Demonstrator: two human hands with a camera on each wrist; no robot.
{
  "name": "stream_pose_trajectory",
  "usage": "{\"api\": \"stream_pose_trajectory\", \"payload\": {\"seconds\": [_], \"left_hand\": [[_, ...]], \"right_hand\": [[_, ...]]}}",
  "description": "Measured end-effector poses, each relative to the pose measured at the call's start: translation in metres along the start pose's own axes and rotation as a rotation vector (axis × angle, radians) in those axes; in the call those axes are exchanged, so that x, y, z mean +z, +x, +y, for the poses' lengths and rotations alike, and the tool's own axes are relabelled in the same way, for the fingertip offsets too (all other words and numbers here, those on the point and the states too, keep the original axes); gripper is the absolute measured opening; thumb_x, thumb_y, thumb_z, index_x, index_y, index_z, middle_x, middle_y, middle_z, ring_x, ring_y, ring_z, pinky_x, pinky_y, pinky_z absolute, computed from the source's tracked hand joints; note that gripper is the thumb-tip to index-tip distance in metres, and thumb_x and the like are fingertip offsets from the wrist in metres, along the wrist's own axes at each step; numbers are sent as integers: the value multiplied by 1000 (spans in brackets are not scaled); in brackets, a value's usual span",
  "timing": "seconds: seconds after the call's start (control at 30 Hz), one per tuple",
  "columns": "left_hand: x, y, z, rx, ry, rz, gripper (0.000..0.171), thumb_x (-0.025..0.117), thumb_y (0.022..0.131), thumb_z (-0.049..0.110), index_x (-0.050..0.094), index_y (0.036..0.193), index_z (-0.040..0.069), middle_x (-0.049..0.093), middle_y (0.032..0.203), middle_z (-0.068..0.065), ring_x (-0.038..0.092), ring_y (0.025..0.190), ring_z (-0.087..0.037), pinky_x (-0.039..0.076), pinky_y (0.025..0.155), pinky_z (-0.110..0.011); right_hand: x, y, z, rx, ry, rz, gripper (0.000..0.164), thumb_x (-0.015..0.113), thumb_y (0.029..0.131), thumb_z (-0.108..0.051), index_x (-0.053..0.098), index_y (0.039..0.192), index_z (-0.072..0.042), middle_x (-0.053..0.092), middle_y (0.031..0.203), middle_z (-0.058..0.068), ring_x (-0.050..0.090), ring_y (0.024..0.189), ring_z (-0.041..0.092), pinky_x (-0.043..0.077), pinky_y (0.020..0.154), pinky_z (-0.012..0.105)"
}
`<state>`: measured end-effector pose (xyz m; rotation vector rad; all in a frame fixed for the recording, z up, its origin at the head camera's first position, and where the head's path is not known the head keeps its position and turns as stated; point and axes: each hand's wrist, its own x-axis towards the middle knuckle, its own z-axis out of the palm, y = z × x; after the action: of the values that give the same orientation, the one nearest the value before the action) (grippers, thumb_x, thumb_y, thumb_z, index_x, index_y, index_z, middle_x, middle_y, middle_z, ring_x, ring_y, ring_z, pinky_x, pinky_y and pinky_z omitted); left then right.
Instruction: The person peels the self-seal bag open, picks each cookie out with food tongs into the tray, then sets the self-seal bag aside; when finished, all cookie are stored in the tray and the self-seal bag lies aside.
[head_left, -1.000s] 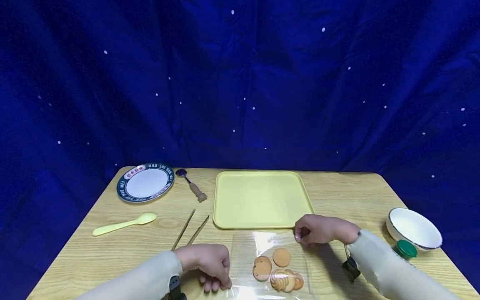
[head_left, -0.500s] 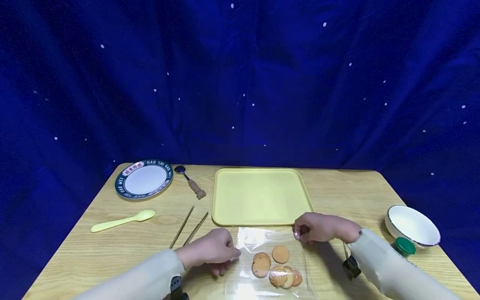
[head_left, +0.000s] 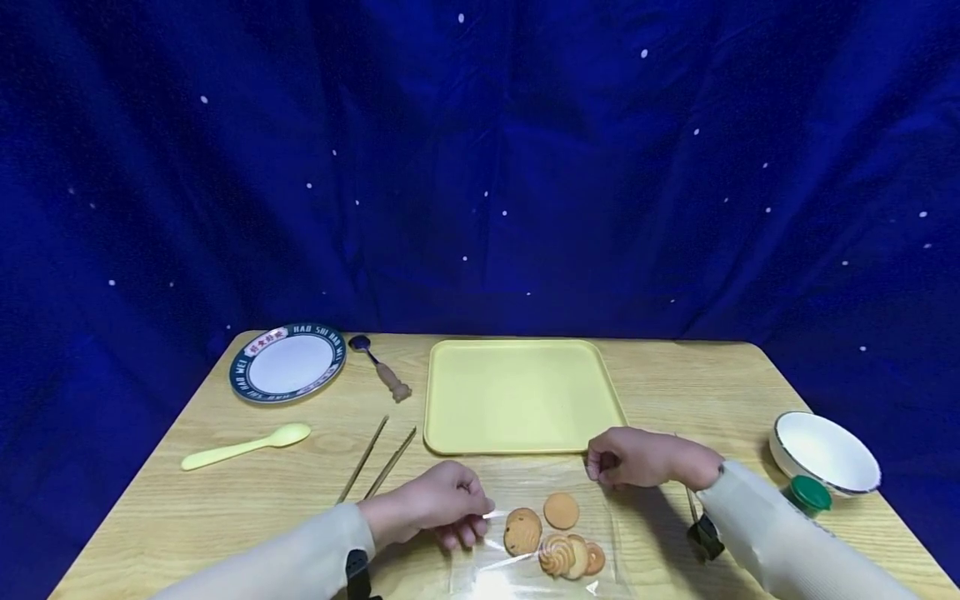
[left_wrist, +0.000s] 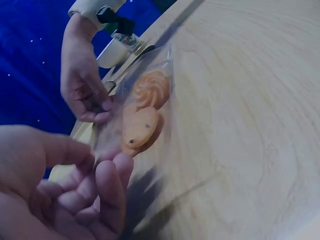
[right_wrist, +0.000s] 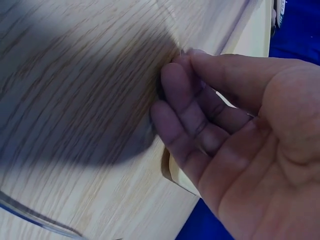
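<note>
A clear plastic bag (head_left: 540,473) with several cookies inside lies at the table's near side. They include a plain round cookie (head_left: 561,510), a dotted cookie (head_left: 522,532) and a swirl cookie (head_left: 556,555). My left hand (head_left: 438,507) pinches the bag's left edge between thumb and forefinger, with the other fingers (left_wrist: 111,192) loosely curled. At the far right corner, my right hand (head_left: 636,457) pinches the film, close to the tray's near corner. In the left wrist view the swirl cookie (left_wrist: 151,89) shows through the film.
A pale yellow tray (head_left: 525,396) sits behind the bag. Left are metal tongs (head_left: 390,468), a yellow spoon (head_left: 247,447), a rimmed plate (head_left: 288,364) and a bear-handled utensil (head_left: 382,371). Right are a white bowl (head_left: 825,450) and a green-lidded jar (head_left: 810,493); my sleeve partly covers a thin metal rod (head_left: 691,504).
My left hand has moved up the bag's left edge and slightly right, and the glare on the film has shifted. The right hand keeps its place at the far corner.
</note>
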<state>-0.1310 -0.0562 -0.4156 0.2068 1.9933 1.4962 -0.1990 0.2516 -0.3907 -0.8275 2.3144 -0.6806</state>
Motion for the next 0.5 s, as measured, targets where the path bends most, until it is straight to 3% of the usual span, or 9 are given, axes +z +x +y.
{"api": "stream_pose_trajectory", "payload": {"seconds": [0.3,0.4,0.5], "left_hand": [[-15,-2,4,61,-25,-123,14,62,93,16,59,91,3,73,80,-9,64,63,-10,47,55,-23],[-15,-2,4,66,-20,-133,13,63,92,16,59,91,3,74,82,-11,64,63,-10,47,55,-23],[-14,-2,4,67,-18,-134,13,63,92,15,59,91,3,74,83,-11,64,63,-10,47,55,-23]], "right_hand": [[-1,0,0,-11,-29,21,6,58,93,-1,60,89,-5,62,74,5,54,61,6,45,54,19],[-1,-1,-4,-20,-128,57,8,59,93,-3,60,88,-8,61,75,0,51,63,3,44,57,20],[1,-3,-15,-66,-279,166,11,59,94,-7,58,84,-13,55,76,-6,44,65,0,40,60,20]]}}
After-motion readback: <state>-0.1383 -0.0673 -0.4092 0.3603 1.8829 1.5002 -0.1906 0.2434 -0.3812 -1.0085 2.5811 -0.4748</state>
